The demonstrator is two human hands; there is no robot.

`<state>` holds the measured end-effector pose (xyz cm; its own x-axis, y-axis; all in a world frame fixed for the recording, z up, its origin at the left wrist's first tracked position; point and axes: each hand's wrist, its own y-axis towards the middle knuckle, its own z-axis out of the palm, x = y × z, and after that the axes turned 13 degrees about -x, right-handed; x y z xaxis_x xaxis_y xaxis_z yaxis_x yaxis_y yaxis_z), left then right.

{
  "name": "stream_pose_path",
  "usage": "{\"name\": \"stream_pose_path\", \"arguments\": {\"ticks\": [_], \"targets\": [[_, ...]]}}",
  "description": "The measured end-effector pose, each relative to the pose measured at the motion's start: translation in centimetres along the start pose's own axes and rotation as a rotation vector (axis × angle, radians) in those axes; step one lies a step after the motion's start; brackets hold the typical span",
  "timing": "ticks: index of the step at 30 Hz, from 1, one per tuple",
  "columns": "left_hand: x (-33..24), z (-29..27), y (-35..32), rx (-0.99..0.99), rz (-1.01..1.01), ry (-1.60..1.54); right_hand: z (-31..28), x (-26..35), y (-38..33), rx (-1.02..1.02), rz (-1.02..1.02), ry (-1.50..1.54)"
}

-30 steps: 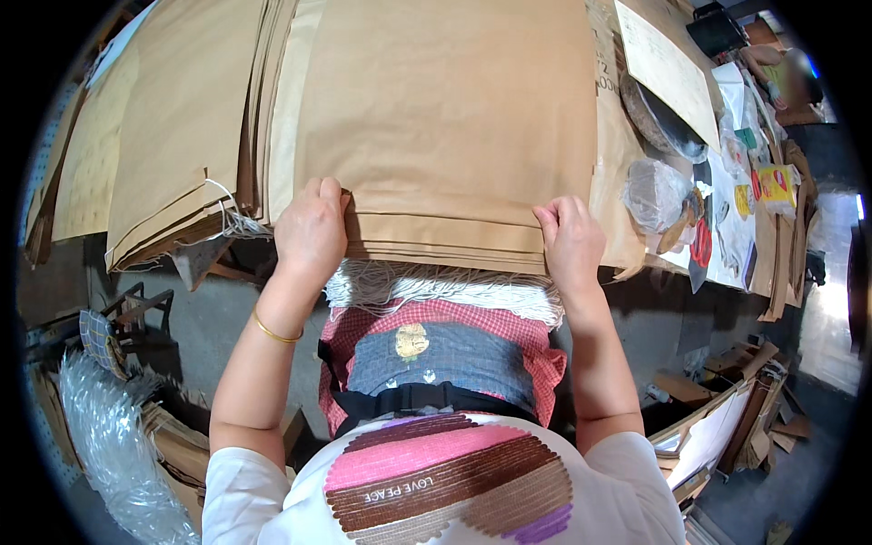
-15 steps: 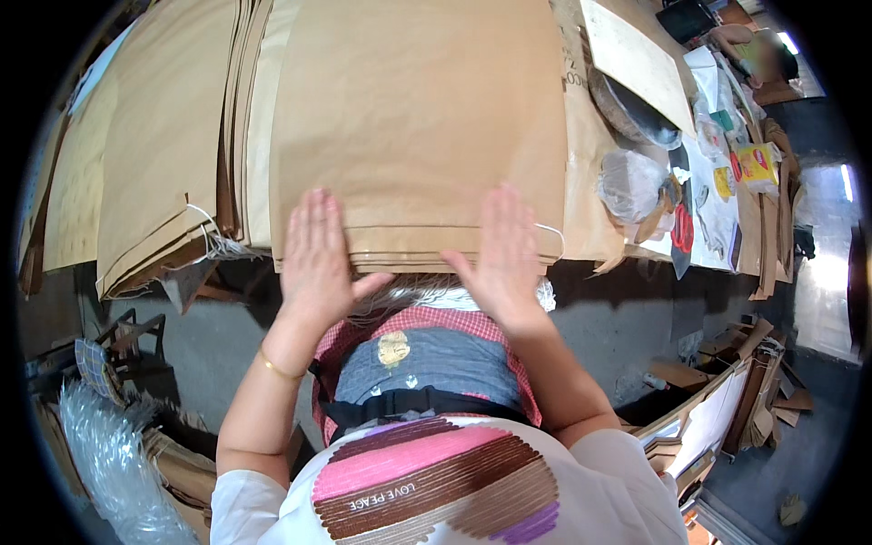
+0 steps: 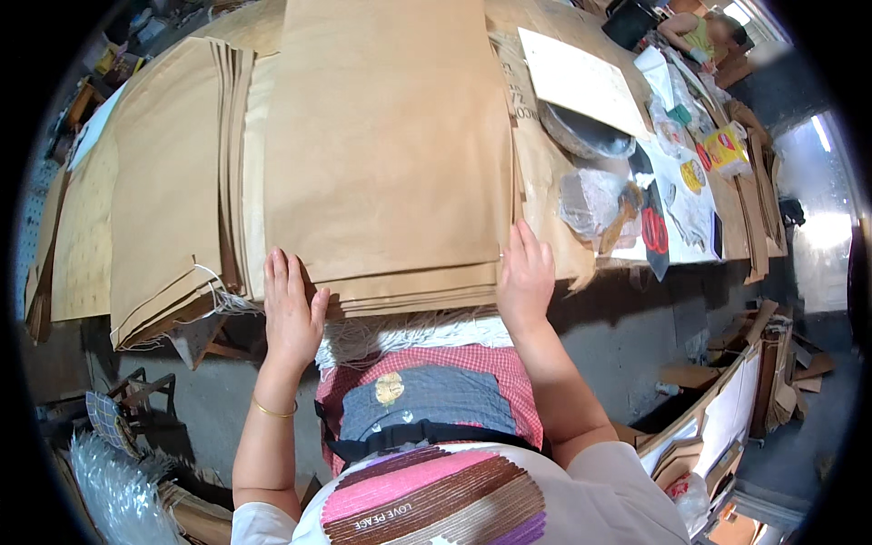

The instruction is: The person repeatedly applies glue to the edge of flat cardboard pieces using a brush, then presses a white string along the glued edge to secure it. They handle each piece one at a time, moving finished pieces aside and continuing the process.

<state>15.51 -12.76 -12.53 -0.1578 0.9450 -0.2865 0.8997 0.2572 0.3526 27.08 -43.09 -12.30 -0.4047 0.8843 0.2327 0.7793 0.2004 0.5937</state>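
Note:
A stack of brown kraft paper bags (image 3: 391, 154) lies on the table in front of me, its layered lower edges facing me. My left hand (image 3: 292, 309) is open against the stack's near left corner, fingers straight and thumb apart. At the near right corner, my right hand (image 3: 527, 282) has its fingers bent and closed around the stack's edge; the fingertips are partly hidden. White strings (image 3: 409, 336) hang below the front edge, between the stack and my checked apron. A second pile of kraft bags (image 3: 168, 173), with white cord at its lower corner, lies to the left.
To the right are a dark basin (image 3: 581, 136) under a white board (image 3: 581, 77), a clear plastic bag (image 3: 590, 202), red-handled scissors (image 3: 654, 232) and a yellow package (image 3: 727, 150). Another person (image 3: 704, 41) sits at the far right. Cardboard pieces (image 3: 686, 463) stand at lower right.
Both hands have moved off the stack's top to its two near corners. My right hand's fingers have bent round the edge. The view has shifted, showing more of the left side.

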Motion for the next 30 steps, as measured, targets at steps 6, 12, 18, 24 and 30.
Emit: {"name": "stream_pose_path", "arguments": {"ticks": [6,12,18,24,30], "targets": [[2.1,-2.9,0.7,-0.096,-0.588,-0.421,-6.6,-1.3,2.9,0.256,1.018,1.233],[2.1,-2.3,-1.0,0.278,-0.919,-1.364,-1.9,-3.9,0.8,0.256,0.488,0.653],[2.5,-4.6,-0.3,0.008,-0.601,-0.566,-4.7,-2.5,3.6,0.335,0.889,1.278],[3.6,-4.8,-2.6,-0.255,-0.218,-0.325,-0.5,-2.1,0.4,0.351,0.494,0.647],[14.6,-10.4,-4.0,-0.799,-0.667,-0.251,3.5,15.1,5.3,0.688,0.41,1.057]]}}
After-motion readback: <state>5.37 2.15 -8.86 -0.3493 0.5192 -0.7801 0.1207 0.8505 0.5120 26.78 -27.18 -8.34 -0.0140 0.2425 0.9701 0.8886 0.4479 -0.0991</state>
